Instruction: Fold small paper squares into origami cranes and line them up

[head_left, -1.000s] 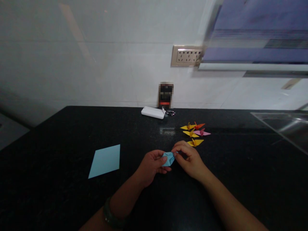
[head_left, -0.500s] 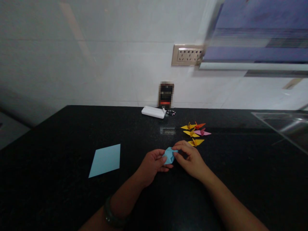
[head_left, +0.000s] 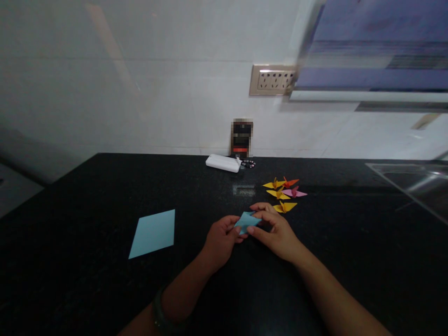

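Note:
A small, partly folded light blue paper [head_left: 246,220] is pinched between both my hands just above the black countertop [head_left: 87,205]. My left hand [head_left: 220,240] grips its left side with thumb and fingers closed. My right hand [head_left: 275,231] closes on its right side, thumb on top. A flat light blue paper square [head_left: 153,233] lies to the left. Several folded paper cranes [head_left: 284,192], yellow, orange and pink, sit just beyond my right hand.
A white oblong case [head_left: 223,163] and a small dark object [head_left: 248,163] lie near the wall, under a blurred dark item [head_left: 242,138]. A wall socket [head_left: 271,80] is above. A metal sink [head_left: 416,184] is at the far right.
The blue paper has turned in my fingers and now shows a flatter, pointed shape. Both hands shifted slightly away from me. The rest is unmoved.

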Available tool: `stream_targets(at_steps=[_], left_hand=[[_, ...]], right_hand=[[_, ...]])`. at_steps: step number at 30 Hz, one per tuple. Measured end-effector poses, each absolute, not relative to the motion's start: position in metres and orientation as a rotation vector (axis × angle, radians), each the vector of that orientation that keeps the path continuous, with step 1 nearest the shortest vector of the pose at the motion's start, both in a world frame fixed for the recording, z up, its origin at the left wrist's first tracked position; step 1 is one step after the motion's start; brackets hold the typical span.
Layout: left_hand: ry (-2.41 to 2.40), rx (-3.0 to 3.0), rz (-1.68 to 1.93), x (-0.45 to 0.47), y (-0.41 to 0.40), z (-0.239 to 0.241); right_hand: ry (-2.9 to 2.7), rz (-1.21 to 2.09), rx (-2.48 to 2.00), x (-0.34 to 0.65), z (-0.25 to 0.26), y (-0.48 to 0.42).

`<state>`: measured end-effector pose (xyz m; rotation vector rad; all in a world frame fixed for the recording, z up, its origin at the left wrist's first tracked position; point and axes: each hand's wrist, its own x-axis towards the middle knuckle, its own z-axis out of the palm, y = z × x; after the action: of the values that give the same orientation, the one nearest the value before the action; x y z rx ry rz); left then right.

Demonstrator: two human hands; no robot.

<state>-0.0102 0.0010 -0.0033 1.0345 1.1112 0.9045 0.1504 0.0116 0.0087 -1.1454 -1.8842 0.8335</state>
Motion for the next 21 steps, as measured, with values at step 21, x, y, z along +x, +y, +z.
stream_targets(at_steps=[21], left_hand=[[1.03, 1.112, 0.857, -0.0095, -0.0021, -0.0038]], right_hand=[[-1.716, 0.727, -1.171, 0.1406, 0.0015, 0.0053]])
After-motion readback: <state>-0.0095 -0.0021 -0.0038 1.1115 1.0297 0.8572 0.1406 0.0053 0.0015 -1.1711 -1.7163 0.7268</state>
